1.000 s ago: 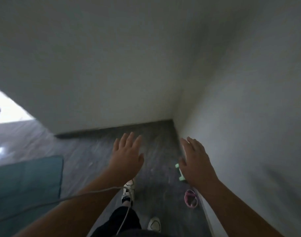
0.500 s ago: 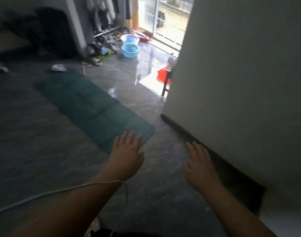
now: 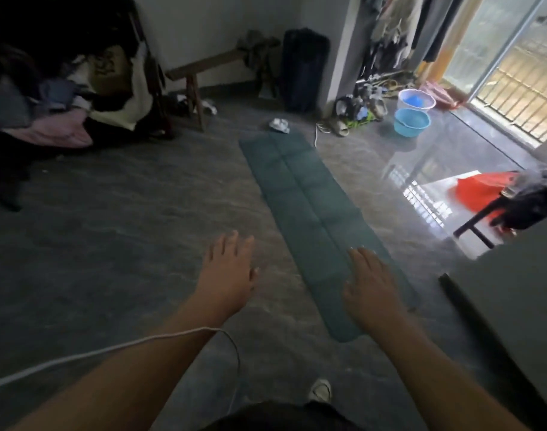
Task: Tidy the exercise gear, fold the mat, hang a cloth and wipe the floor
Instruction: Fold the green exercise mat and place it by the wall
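Note:
A long dark-green exercise mat [image 3: 306,194] lies unrolled flat on the dark floor, running from in front of me toward the far wall. My left hand [image 3: 227,275] is held out in the air left of the mat, fingers straight, holding nothing. My right hand [image 3: 370,283] is stretched out over the mat's near end, fingers straight and empty. A crumpled white cloth [image 3: 279,125] lies on the floor at the mat's far end.
A wall corner [image 3: 514,290] juts in at the right. Two blue basins [image 3: 411,121] and shoes sit near the bright balcony door. A wooden bench [image 3: 203,68] stands at the back, piled clothes [image 3: 60,98] at left, an orange bag [image 3: 480,194] by a stool at right.
My view has swung left from the wall corner into the room. The mat is now lengthwise ahead of me, and both open hands stay raised in front.

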Tool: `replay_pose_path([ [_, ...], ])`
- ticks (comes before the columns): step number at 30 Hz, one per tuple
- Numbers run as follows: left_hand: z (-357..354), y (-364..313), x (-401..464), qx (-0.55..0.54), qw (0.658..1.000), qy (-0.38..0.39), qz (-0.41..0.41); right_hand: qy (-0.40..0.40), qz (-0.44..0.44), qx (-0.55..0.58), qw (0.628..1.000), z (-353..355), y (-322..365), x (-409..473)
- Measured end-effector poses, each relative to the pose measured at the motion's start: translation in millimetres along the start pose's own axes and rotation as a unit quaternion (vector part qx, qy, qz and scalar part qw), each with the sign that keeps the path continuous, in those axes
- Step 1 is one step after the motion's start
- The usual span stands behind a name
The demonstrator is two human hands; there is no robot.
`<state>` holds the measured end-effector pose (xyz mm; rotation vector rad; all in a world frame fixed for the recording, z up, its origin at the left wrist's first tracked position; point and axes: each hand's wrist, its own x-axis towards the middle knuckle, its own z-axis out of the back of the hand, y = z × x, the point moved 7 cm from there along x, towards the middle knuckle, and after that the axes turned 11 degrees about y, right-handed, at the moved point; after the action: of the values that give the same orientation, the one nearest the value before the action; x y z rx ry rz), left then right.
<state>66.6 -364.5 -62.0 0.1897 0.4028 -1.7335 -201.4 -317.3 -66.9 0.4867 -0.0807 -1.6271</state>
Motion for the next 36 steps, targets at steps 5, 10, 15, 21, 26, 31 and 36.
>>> replay_pose_path([
  [5, 24.6, 35.0, 50.2, -0.009, 1.000, -0.006, 0.013, 0.029, 0.042, -0.011, 0.999, 3.5, 40.1, 73.6],
  [10, 72.0, 65.3, 140.3, 0.012, 0.999, -0.028, 0.024, 0.027, 0.055, 0.011, 0.998, 18.8, 58.9, 176.6],
  [15, 124.9, 94.3, 243.7, 0.032, 0.998, -0.032, 0.036, 0.056, 0.073, 0.022, 0.996, 36.2, 76.7, 296.4],
  [21, 179.3, 123.8, 339.7, 0.017, 0.998, -0.025, 0.061, 0.066, 0.079, 0.025, 0.994, 71.9, 110.9, 420.1],
  [26, 204.7, 142.0, 420.6, -0.011, 0.998, -0.016, 0.064, 0.075, 0.077, 0.028, 0.994, 92.2, 128.9, 491.3],
  [31, 238.4, 143.3, 521.4, -0.010, 0.999, -0.035, -0.007, 0.066, 0.030, 0.033, 0.997, 98.8, 131.4, 562.0],
  [36, 266.9, 158.8, 634.6, 0.031, 0.997, -0.013, -0.075, 0.036, -0.033, 0.070, 0.996, 98.0, 138.5, 642.0],
])
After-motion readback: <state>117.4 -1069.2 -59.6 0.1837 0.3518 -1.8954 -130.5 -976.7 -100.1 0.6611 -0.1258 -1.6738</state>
